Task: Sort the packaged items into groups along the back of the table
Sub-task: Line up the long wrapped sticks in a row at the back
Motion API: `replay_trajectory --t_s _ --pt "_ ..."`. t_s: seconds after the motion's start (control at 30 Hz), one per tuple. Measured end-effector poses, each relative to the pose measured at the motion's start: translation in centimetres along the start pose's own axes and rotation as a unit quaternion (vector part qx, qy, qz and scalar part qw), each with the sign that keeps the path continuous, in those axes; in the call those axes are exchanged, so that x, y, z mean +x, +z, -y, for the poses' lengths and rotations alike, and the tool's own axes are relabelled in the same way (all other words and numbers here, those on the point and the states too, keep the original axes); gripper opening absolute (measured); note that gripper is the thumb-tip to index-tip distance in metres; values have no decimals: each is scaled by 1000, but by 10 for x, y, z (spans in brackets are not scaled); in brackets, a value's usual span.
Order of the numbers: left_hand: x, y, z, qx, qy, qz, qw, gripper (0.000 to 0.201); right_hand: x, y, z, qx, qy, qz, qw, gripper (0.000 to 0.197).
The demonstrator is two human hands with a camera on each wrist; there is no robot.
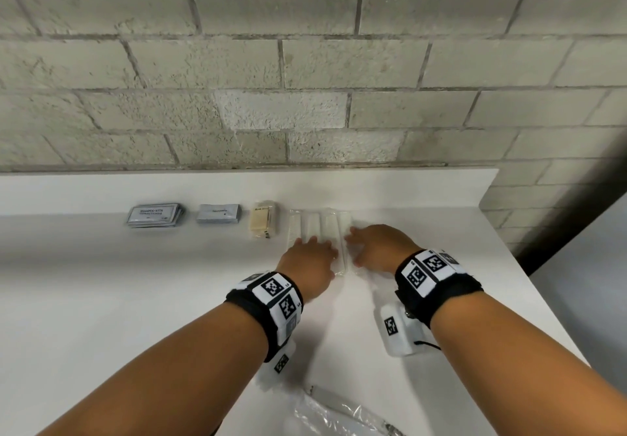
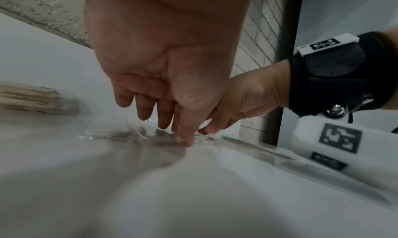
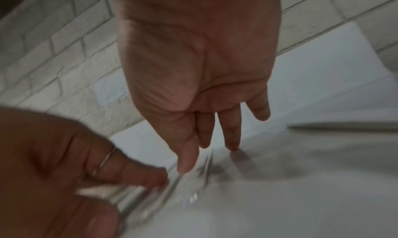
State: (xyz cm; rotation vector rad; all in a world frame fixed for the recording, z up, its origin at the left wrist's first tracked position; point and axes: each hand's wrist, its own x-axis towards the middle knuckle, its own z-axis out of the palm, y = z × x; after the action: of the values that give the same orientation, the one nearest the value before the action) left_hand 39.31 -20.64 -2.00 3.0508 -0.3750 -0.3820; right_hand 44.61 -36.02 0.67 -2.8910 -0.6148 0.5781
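Both hands lie with straight fingers on the clear-wrapped white packets [image 1: 320, 228] at twelve o'clock on the white table [image 1: 135, 300]: left hand [image 1: 310, 261] touching their near ends, right hand [image 1: 376, 249] at their three o'clock edge. Toward nine o'clock sit soap bars [image 1: 264, 220], grey sachets [image 1: 219, 213] and shampoo sachets [image 1: 156, 215].

White table [image 1: 101, 300] against a block wall — along its back, left to right: a stack of grey shampoo sachets [image 1: 155, 215], a smaller stack of grey sachets [image 1: 218, 213], a tan soap bar in wrap [image 1: 263, 220], then clear-wrapped white sticks [image 1: 319, 223] side by side, with both hands resting on them. At the near edge lies crumpled clear plastic [image 1: 334, 413] with a white stick-like piece in it — detail too blurred to tell.
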Motion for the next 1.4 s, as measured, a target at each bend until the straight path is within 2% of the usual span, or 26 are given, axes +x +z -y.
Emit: replay_trajectory --t_s 0.1,0.17,0.23,0.3,0.37,0.43,0.6,0.73,0.83,0.9,1.0,1.07,1.17,1.23,1.3,1.4 --pt "-2 0 1 4 7 -14 1000 47 -9 -16 -26 142 14 -86 986 50" --pt "-2 -1 -1 0 9 -16 1000 47 -18 -29 -49 154 44 -129 979 45" --pt "-2 -4 -6 -10 10 -10 1000 48 -29 -39 -70 138 83 -110 981 39" --pt "0 -7 -13 -23 12 -5 1000 49 -39 -41 -85 100 114 -61 987 36" --pt "3 -11 -22 -25 25 0 999 49 -48 -35 -90 28 117 -2 993 42" --pt "6 -13 -30 -11 40 4 999 48 -55 -24 -89 -2 120 25 992 49" --pt "4 -11 -37 -9 32 47 998 48 -60 -5 -80 13 183 27 983 69" --pt "2 -8 -35 -26 26 46 998 50 -49 -2 -64 6 244 35 969 61" --pt "2 -6 -34 -29 28 43 998 49 -41 -7 -59 36 275 51 960 65" --pt "1 -7 -35 -23 28 44 998 50 -38 -9 -55 38 273 47 960 61" --pt "0 -11 -39 -6 23 54 998 51 -34 -2 -47 30 254 26 966 41" --pt "-1 -14 -40 1 21 61 998 52 -29 1 -42 45 232 -24 971 32" --pt "-2 -13 -40 -6 19 62 998 52 -23 -4 -39 108 206 -88 968 29" --pt "-3 -13 -40 -4 23 62 998 53 -19 -8 -39 159 193 -82 965 31" --pt "-4 -13 -40 -1 25 61 998 53 -17 -7 -44 186 191 -77 961 42" --pt "-3 -13 -39 -5 26 62 998 55 -19 -7 -49 134 167 -118 970 41"
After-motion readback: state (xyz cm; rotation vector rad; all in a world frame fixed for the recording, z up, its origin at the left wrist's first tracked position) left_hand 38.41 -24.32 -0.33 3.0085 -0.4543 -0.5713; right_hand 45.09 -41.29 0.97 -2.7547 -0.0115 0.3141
